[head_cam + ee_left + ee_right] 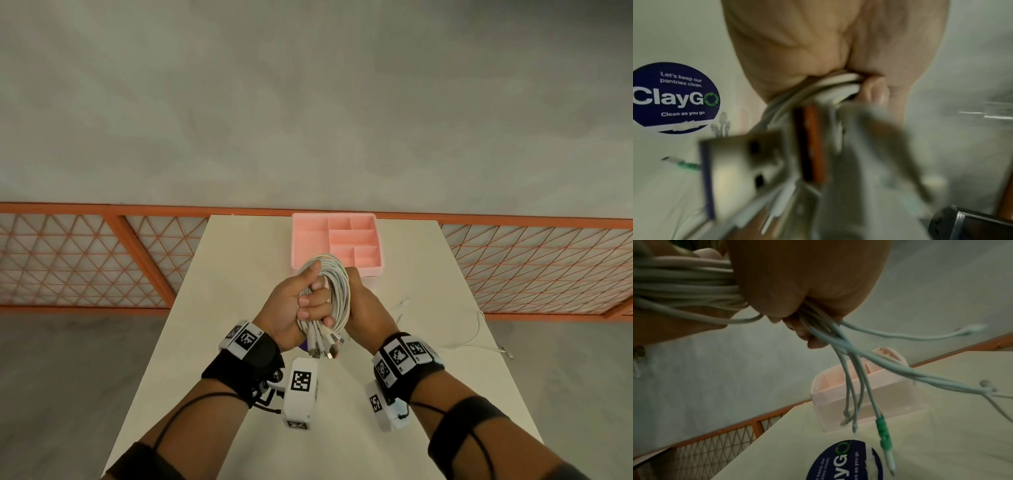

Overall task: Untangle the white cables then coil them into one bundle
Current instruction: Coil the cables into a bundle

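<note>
A coil of white cables (pixel 337 284) is held upright above the table (pixel 239 274), between both hands. My left hand (pixel 301 308) grips the coil's near side, thumb up over the loops and fingers curled round them. Several connector ends (pixel 325 347) stick out below its fist. My right hand (pixel 363 305) grips the coil's right side. In the right wrist view the cable loops (pixel 694 282) run into that fist, and loose tails (pixel 859 378) hang out of it, one ending in a green plug (pixel 882 430). In the left wrist view, cable strands (pixel 838 84) are pinched under the fingers.
A pink divided tray (pixel 301 240) stands at the table's far edge, just beyond the hands. Thin white cable tails (pixel 478 329) trail across the table on the right. A round blue sticker (pixel 674 97) lies on the tabletop under the hands. Orange mesh railing (pixel 85 260) flanks the table.
</note>
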`<state>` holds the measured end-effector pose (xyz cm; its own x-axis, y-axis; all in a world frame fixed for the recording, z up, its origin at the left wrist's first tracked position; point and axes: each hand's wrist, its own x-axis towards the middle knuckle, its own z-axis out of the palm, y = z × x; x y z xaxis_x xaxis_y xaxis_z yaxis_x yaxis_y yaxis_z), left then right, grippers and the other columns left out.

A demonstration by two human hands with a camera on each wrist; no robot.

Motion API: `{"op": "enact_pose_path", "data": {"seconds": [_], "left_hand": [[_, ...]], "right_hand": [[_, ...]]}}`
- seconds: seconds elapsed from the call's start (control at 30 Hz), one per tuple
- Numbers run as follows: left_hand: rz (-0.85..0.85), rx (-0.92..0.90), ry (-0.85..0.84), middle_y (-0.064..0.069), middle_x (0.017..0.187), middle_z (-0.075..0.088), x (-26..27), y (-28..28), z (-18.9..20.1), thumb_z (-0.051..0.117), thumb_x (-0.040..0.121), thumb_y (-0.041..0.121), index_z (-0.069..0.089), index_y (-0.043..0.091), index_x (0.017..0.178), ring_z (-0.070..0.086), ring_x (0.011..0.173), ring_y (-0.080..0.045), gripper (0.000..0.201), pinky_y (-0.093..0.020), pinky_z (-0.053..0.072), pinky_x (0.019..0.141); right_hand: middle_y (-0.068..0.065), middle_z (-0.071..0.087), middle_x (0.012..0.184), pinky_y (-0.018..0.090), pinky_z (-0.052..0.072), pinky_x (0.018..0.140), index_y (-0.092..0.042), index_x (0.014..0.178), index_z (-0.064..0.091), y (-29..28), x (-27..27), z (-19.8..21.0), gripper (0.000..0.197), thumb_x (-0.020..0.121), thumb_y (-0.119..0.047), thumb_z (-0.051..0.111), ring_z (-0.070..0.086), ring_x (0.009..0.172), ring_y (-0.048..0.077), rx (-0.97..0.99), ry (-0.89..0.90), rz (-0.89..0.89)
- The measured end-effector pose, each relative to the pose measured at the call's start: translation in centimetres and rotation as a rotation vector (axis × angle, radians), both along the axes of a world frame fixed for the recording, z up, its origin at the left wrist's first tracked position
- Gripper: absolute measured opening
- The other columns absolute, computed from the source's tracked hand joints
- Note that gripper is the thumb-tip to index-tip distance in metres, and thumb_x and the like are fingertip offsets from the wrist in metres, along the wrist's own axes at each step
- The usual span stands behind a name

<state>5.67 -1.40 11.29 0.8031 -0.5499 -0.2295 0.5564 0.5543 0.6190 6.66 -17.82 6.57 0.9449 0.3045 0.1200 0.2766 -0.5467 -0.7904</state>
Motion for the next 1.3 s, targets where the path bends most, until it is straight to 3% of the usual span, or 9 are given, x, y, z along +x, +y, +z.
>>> {"op": "enact_pose_path", "data": {"seconds": [0.1,0.4,0.53,0.67,0.8,0.87,0.93,1.17,1.3], "left_hand": [[0.084,0.075,-0.044,0.007,0.043,0.028,0.2,-0.5,0.1,0.047,0.101,0.039,0.043,0.015,0.069,0.029,0.034,-0.007,0.040,-0.029,0.049,0.051],[0.331,0.315,-0.155,-0.001,0.051,0.036,0.4,-1.0,-0.9,0.066,0.085,0.042,0.049,0.011,0.070,0.039,0.042,-0.016,0.039,-0.033,0.041,0.058],[0.323,0.200,-0.108,0.002,0.049,0.035,0.7,-1.1,-1.0,0.065,0.087,0.042,0.050,0.012,0.071,0.037,0.040,-0.013,0.038,-0.030,0.043,0.054],[0.299,0.056,-0.053,0.006,0.046,0.032,0.9,-1.0,-0.9,0.056,0.096,0.040,0.048,0.014,0.072,0.034,0.038,-0.009,0.036,-0.028,0.043,0.052],[0.402,0.017,0.000,0.005,0.047,0.032,1.2,-1.3,-1.0,0.058,0.095,0.040,0.047,0.016,0.070,0.033,0.040,-0.009,0.037,-0.029,0.042,0.053],[0.482,0.055,-0.005,0.004,0.050,0.032,1.3,-1.4,-1.0,0.061,0.094,0.038,0.046,0.017,0.067,0.034,0.042,-0.011,0.037,-0.029,0.044,0.054],[0.543,0.122,-0.014,0.004,0.052,0.033,1.2,-1.4,-1.1,0.059,0.096,0.036,0.045,0.018,0.066,0.036,0.043,-0.011,0.038,-0.028,0.046,0.053],[0.718,0.221,-0.001,0.004,0.052,0.037,0.7,-1.8,-1.9,0.061,0.098,0.032,0.054,0.015,0.076,0.036,0.042,-0.011,0.029,-0.029,0.048,0.053],[0.778,0.300,-0.029,0.004,0.051,0.035,1.0,-1.5,-2.0,0.066,0.094,0.036,0.054,0.015,0.076,0.033,0.042,-0.011,0.030,-0.030,0.047,0.054]], "right_hand": [[-0.010,0.062,0.112,0.030,0.054,0.088,-0.017,0.135,0.032,0.1,-0.2,0.3,0.063,0.086,-0.045,0.060,0.064,0.102,0.006,0.089,-0.020,0.069],[0.005,0.058,0.126,0.028,0.046,0.102,-0.017,0.143,0.034,-0.1,-0.4,0.1,0.066,0.088,0.000,0.067,0.057,0.119,0.012,0.374,0.191,0.155],[0.006,0.062,0.124,0.029,0.049,0.094,-0.015,0.144,0.039,0.3,-0.6,-0.1,0.068,0.083,-0.005,0.067,0.061,0.114,0.014,0.562,0.299,0.101],[0.004,0.058,0.132,0.025,0.046,0.102,-0.015,0.143,0.038,1.1,-1.5,-0.5,0.062,0.087,-0.021,0.064,0.056,0.124,0.010,0.580,0.265,0.081],[-0.009,0.063,0.109,0.018,0.048,0.089,-0.004,0.130,0.050,1.6,-2.1,-1.7,0.037,0.093,-0.003,0.055,0.062,0.098,-0.001,0.442,0.274,0.039],[-0.003,0.066,0.084,0.023,0.048,0.076,-0.004,0.100,0.062,1.9,-2.5,-2.6,0.015,0.093,-0.002,0.049,0.061,0.074,0.003,0.279,0.296,0.031],[0.004,0.065,0.069,0.024,0.046,0.068,-0.012,0.078,0.057,2.3,-3.2,-3.1,0.019,0.093,-0.008,0.046,0.058,0.061,0.006,0.125,0.284,0.023],[-0.016,0.048,0.061,0.010,0.034,0.058,-0.039,0.070,0.038,3.5,-3.7,-2.6,0.037,0.098,-0.017,0.047,0.048,0.053,-0.005,-0.005,0.221,0.045],[-0.009,0.052,0.059,0.022,0.042,0.053,-0.027,0.075,0.047,3.8,-4.1,-2.8,0.025,0.098,-0.035,0.051,0.049,0.051,0.009,0.113,0.369,0.029]]}}
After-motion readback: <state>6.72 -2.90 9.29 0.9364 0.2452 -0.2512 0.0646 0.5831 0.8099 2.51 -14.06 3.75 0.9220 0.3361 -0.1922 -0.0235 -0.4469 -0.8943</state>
